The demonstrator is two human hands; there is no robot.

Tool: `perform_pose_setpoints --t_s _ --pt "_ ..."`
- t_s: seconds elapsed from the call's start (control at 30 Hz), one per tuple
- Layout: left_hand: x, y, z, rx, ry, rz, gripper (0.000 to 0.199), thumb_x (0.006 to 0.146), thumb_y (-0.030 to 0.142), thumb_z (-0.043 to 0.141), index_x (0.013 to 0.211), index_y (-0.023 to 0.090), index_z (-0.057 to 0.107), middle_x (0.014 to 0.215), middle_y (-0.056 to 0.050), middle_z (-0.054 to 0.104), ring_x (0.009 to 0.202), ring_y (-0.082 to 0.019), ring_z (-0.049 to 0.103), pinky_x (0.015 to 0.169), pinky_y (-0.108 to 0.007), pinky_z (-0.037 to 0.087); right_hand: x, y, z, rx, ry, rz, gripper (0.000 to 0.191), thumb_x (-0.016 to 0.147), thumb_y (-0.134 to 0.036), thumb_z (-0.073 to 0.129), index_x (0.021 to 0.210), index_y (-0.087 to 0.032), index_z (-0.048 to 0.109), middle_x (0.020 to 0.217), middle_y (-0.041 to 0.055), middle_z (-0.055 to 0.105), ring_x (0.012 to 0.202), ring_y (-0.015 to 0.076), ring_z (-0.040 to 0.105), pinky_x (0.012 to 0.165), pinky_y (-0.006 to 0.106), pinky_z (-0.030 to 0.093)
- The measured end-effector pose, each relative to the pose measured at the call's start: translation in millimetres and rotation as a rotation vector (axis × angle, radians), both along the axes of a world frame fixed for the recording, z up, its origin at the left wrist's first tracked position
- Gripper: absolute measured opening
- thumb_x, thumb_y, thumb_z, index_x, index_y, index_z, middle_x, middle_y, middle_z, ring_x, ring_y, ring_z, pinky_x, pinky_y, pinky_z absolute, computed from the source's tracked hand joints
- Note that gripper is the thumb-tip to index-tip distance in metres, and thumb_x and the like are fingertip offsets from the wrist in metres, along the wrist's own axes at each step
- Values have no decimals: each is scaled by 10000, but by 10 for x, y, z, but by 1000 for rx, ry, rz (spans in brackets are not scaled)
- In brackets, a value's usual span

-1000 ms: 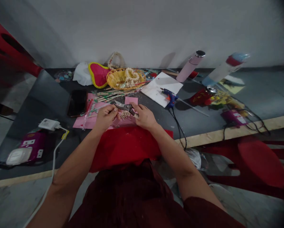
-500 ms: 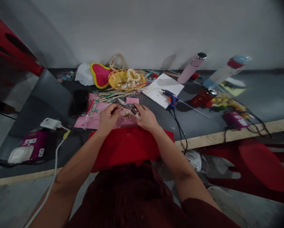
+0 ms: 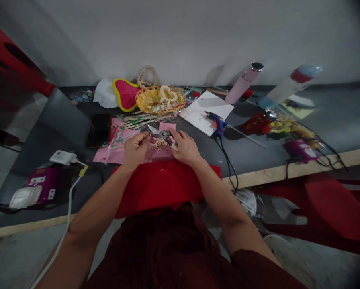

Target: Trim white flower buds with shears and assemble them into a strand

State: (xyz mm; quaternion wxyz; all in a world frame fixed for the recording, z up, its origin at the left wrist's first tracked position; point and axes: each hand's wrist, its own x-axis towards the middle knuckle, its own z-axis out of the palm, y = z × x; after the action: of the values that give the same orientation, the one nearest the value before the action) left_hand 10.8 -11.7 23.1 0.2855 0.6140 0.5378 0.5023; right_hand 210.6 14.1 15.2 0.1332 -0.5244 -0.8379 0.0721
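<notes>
My right hand [image 3: 186, 148] is wrapped round the handles of pruning shears [image 3: 160, 133], whose blades point up and left and look parted. Left of the blades, my left hand [image 3: 136, 149] is closed in a pinch; what lies between its fingertips is too small to make out. Between both hands a small heap of pale short pieces [image 3: 160, 145] lies on pink sheets [image 3: 118, 155]. Thin green and tan sticks [image 3: 140, 120] are spread behind my left hand. A red cloth [image 3: 160, 186] covers the table edge below my wrists.
A yellow basket [image 3: 146, 105] with pale beaded strands stands behind. On the left are a phone [image 3: 99, 130] and a white charger [image 3: 63, 157] with its cable. Rightward are a blue glue gun [image 3: 218, 125] on white paper, a pink flask [image 3: 243, 85] and a red can [image 3: 260, 121].
The shears' blades have shifted slightly left and appear wider apart. My left hand has turned a little, with its fingers drawn closer together. The camera view has shifted slightly.
</notes>
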Motion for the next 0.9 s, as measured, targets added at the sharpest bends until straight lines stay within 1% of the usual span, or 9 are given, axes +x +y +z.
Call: perform_pose_setpoints --t_s 0.1,0.27,0.4,0.53,0.63,0.77,0.83,0.9 --pt "1 0 -7 -6 2 3 208 838 266 532 773 153 694 675 -18 687 655 -121 618 584 -209 443 2 -4 0 -2 10 7 585 884 -320 461 1447 -240 328 1234 117 567 1107 281 518 888 384 439" --pt "-2 -5 -32 13 8 32 212 841 269 524 775 162 695 697 -24 703 696 -132 628 595 -216 454 9 -28 -1 12 24 38 559 875 -280 458 1423 -243 352 1149 89 607 1007 252 563 846 340 455" --pt "-2 -13 -21 11 -3 20 214 845 258 511 754 162 680 717 -29 712 667 -126 619 568 -212 442 -4 -39 1 4 22 42 557 864 -253 455 1413 -243 362 1112 86 614 972 242 571 820 330 455" --pt "-8 -8 -13 2 -42 1 183 837 223 509 789 151 670 721 -40 712 597 -109 586 525 -203 410 -19 -12 -19 16 19 29 577 868 -281 464 1431 -231 347 1164 109 592 1027 264 545 862 366 443" --pt "-33 17 -39 -35 -108 -69 192 844 250 514 745 149 644 726 -49 706 516 -88 516 469 -200 361 -6 18 -32 10 13 35 618 873 -321 472 1462 -226 307 1249 131 550 1105 293 506 899 410 428" --pt "-72 63 -84 -150 -271 -227 231 832 356 560 736 154 616 612 -27 662 398 -59 372 401 -196 280 34 50 -40 -18 22 68 628 878 -334 467 1472 -229 292 1290 134 527 1141 300 485 929 440 410" --pt "-79 76 -92 -190 -320 -256 256 809 401 597 747 153 613 573 -19 646 380 -53 341 386 -192 255 50 58 -40 -19 32 73 616 878 -342 474 1462 -231 313 1281 127 534 1138 296 490 932 433 410" --pt "-76 79 -92 -200 -332 -253 286 796 431 618 741 150 611 566 -20 642 381 -50 338 382 -189 244 57 57 -33 -14 42 78 595 881 -358 481 1446 -229 342 1257 119 550 1121 288 505 929 414 415"
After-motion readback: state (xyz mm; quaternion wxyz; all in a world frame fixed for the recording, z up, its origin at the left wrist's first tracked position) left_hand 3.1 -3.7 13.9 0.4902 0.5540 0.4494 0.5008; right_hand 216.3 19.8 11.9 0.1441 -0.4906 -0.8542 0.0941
